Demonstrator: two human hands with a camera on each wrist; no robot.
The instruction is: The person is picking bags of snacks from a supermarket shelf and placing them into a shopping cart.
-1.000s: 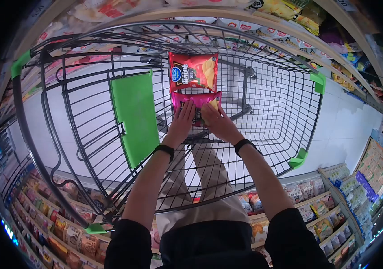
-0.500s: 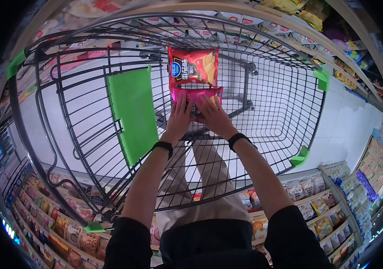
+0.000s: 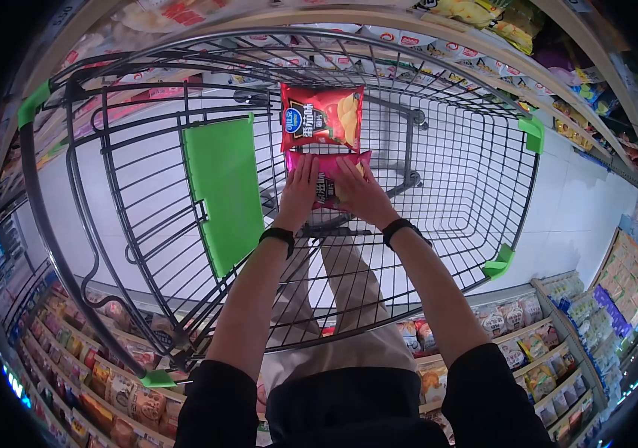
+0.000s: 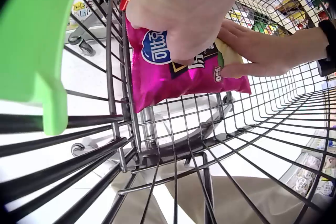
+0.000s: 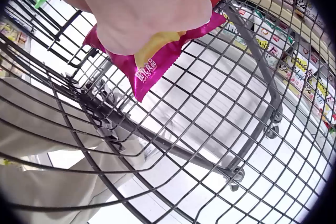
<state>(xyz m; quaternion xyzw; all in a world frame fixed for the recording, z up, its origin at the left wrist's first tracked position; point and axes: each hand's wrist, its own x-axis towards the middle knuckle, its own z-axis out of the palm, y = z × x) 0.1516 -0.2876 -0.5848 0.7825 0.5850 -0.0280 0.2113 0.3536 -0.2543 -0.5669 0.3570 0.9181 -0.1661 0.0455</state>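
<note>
Left hand (image 3: pixel 300 191) and right hand (image 3: pixel 364 196), fingers extended, ungrasping, rest on magenta potato-chip bag (image 3: pixel 324 193) in shopping cart (image 3: pixel 225 196).

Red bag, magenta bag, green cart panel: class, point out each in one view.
Red bag (image 3: pixel 322 118), head view: middle of its printed front.
Magenta bag (image 4: pixel 176 83), left wrist view: bare lower front.
Green cart panel (image 3: pixel 224 194), head view: middle of its flat face.

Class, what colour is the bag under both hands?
The bag is mostly magenta, clearest in the left wrist view.
</note>
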